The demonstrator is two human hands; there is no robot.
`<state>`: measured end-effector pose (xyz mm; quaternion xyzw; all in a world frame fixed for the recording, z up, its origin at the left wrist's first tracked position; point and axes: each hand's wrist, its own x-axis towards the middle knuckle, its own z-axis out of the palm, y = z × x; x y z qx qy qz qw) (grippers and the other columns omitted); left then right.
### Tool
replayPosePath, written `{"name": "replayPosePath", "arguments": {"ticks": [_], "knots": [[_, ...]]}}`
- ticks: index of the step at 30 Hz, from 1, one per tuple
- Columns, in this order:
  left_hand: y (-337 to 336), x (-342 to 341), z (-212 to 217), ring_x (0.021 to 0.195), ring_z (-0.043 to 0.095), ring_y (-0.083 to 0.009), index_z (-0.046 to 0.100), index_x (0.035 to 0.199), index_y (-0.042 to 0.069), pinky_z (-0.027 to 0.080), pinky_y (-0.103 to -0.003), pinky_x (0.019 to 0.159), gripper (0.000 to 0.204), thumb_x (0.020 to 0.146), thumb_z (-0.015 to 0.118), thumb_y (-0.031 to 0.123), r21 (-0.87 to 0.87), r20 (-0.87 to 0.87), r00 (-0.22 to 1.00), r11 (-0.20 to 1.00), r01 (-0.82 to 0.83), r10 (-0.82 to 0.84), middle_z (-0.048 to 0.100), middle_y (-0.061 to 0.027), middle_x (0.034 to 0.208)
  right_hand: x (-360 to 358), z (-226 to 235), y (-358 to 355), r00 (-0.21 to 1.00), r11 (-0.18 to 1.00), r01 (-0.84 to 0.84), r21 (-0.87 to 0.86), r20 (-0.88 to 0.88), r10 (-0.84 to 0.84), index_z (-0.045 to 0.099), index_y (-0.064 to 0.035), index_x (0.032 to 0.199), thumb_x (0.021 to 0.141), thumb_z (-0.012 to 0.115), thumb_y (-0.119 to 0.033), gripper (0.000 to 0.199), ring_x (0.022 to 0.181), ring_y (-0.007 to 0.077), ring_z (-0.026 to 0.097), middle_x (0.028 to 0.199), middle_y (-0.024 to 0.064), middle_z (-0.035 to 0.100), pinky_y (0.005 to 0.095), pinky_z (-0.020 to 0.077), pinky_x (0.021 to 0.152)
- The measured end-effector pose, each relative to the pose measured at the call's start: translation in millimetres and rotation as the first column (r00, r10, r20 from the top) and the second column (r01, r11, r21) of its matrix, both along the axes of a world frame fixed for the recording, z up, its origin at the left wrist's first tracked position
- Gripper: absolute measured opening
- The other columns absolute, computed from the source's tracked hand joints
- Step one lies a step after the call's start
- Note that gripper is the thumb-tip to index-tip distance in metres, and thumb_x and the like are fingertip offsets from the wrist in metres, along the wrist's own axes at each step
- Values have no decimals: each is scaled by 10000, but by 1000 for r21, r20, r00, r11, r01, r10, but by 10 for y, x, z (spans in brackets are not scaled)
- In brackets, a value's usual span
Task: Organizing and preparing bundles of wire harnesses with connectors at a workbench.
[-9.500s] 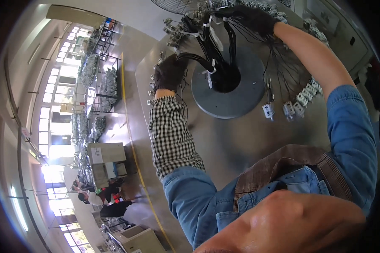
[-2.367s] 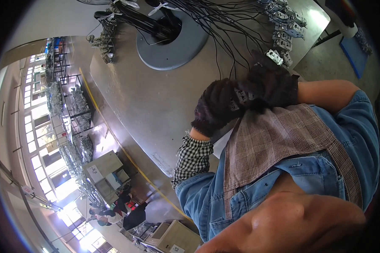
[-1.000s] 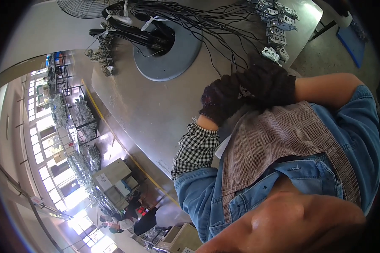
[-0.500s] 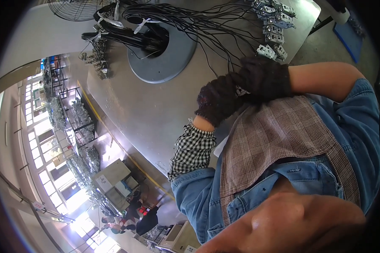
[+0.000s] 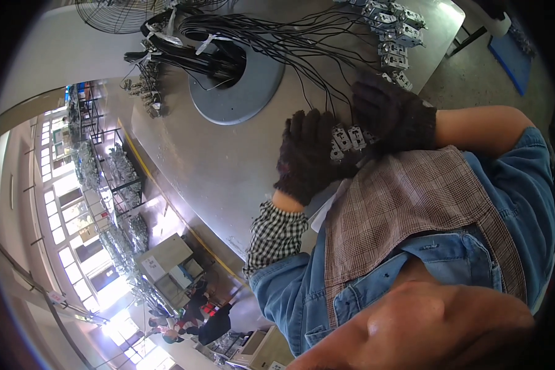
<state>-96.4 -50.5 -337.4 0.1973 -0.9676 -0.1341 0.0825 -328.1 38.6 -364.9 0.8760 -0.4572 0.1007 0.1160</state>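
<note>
Several small silver metal housings [image 5: 344, 139] with cut-outs lie side by side between my hands, close to the apron. Black cables [image 5: 328, 86] run to them from the bundle at the back. On their left side my left hand [image 5: 305, 148], in a dark knit glove, has its fingers stretched out, the nearest part beside the housings. Over on the right my right hand [image 5: 391, 117], gloved too, lies with its fingers extended, partly covering the row's right end. Whether either palm touches the housings is hidden.
More silver housings [image 5: 401, 37] stand in rows at the table's back right. A round grey base [image 5: 253, 102] holds the thick cable bundle. A wire fan guard [image 5: 114, 13] sits at the back left, above another cluster of metal parts [image 5: 149, 98]. People [image 5: 213, 324] are farther off, lower left.
My hands have moved apart and their fingers have straightened, baring the row of metal housings between them. The left hand shifted slightly left; the right hand now lies flatter.
</note>
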Motion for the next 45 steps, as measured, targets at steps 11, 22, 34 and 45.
{"name": "replayPosePath", "arguments": {"ticks": [11, 22, 34, 45], "knots": [[95, -370, -250, 942, 602, -335, 671, 1099, 22, 399, -531, 1029, 570, 827, 698, 523, 33, 167, 984, 998, 49, -54, 631, -140, 937, 16, 67, -135, 997, 998, -26, 54, -67, 30, 724, 33, 980, 791, 601, -357, 450, 1133, 347, 611, 1037, 178, 695, 570, 279, 1226], [306, -298, 80, 1184, 500, -326, 608, 1239, 60, 328, -623, 1075, 742, 779, 710, 633, -15, 221, 970, 994, -104, 104, 573, -128, 1171, -795, 558, -47, 686, 931, 43, 363, 667, -292, 600, 8, 1347, 894, 722, -405, 625, 1272, 355, 572, 1334, 199, 607, 445, 458, 1117], [665, -835, -229, 1047, 579, -313, 576, 1257, 5, 249, -682, 1115, 832, 787, 673, 685, -145, 121, 892, 897, -417, 435, 609, -115, 1088, -562, -126, -209, 916, 992, -98, 82, 396, 58, 558, -88, 1359, 782, 778, -318, 659, 1240, 369, 566, 1276, 178, 617, 519, 409, 1125], [691, -926, -339, 1051, 620, -318, 618, 1191, 7, 262, -594, 1153, 716, 802, 697, 604, -20, -80, 892, 894, -448, 445, 666, -122, 1059, -625, -231, -112, 796, 964, -265, -32, 557, 238, 424, -86, 1498, 705, 851, -398, 954, 1298, 388, 512, 1410, 176, 502, 556, 390, 1165]]}}
